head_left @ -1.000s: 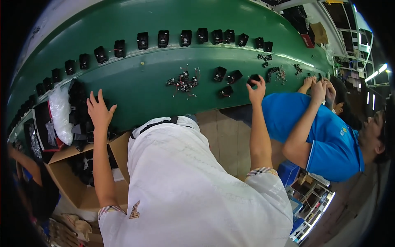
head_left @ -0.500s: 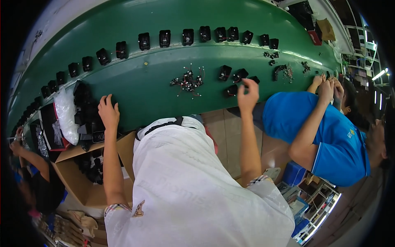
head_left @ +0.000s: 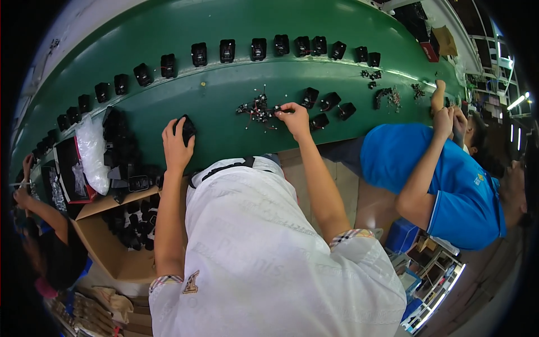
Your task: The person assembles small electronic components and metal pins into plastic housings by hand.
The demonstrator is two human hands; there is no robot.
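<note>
Far left edge: co-worker in a dark top [head_left: 53,255]. Row of black box-shaped plastic housings [head_left: 199,55] arcs from left edge across to upper right, along the ridge of the glossy green bench [head_left: 216,112].

Left: clear crinkled plastic bag [head_left: 91,157] blocks part of the black-and-red open box [head_left: 65,162]; heap of black plastic parts [head_left: 115,132] just beside. Lower left: open brown cardboard carton [head_left: 95,241] with black parts inside, right side hidden by the left forearm.

Left of centre: left hand [head_left: 178,147] curled round a single black housing [head_left: 188,128], fingers covering part of it.

Centre: tangle of small black parts with thin wires [head_left: 258,109]. Right hand [head_left: 294,119] at its right edge, thumb and forefinger tips drawn close; can't tell if they've caught a part.

Right of that: four loose black housings [head_left: 330,101], near the right hand. Right: co-worker in blue shirt [head_left: 398,174].
</note>
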